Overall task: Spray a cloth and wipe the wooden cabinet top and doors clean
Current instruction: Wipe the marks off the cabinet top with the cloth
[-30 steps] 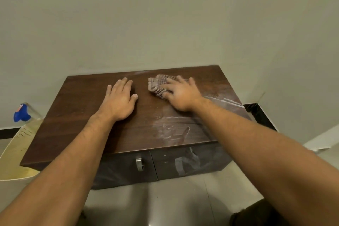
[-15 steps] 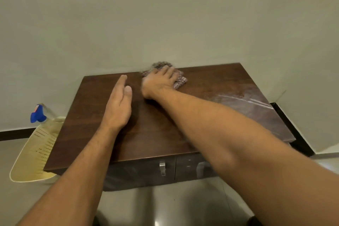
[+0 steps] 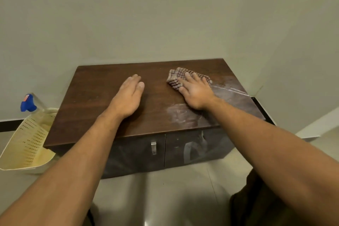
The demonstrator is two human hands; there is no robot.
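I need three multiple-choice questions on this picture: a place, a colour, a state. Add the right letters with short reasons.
1. Where is the cloth? A) on the cabinet top, right part B) on the floor C) over a door handle
2. What colour is the spray bottle head? A) red B) blue C) green
3. How is the left hand? A) gripping the cloth B) flat on the top C) a raised fist
Answers: 1 A: the right hand presses it there. 2 B: it is plainly blue. 3 B: palm down, holding nothing.
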